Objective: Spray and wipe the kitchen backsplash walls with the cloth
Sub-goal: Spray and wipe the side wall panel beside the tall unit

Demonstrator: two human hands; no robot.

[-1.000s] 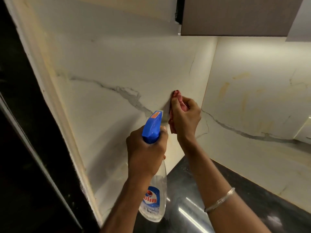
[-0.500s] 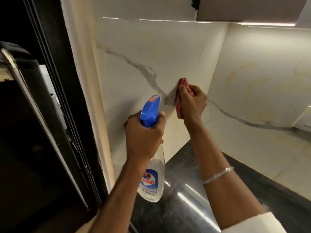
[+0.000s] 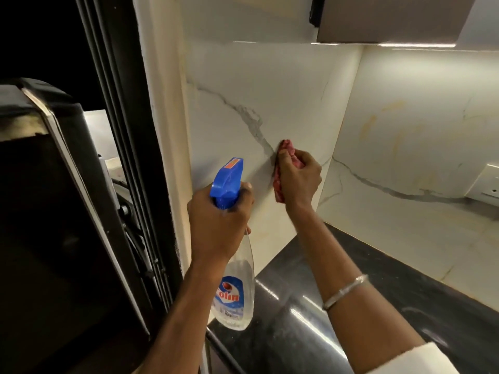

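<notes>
So you've got two marble-look backsplash walls in front of you, the left wall and the back wall, meeting at one corner, both white with grey veins, and the back one has some yellowish streaks on it. Off to your left there's one big black appliance, can't tell what it is exactly. Below is one glossy dark countertop, and up top one brownish wall cabinet with a strip of light along its underside. Both your arms are stretched forward. Your left hand is raised with its back to the camera, fingers wrapped round the neck of the one spray bottle, which hangs upright above the counter edge with its blue trigger head aimed at the left wall. Your right hand is further in, just left of the corner, fingers curled over the one red cloth and pressing it flat against the left wall right where the grey vein runs down; the cloth pokes out above and below your fingers. The bottle is clear with a blue label, white letters "olin" readable under a red ball, the first letter hidden by your wrist. There's an orange sticker on top of the trigger head, too small to read. One white wall socket sits at the far right on the back wall. One thin silver bangle is on your right forearm, and a bit of white sleeve shows at the bottom.
</notes>
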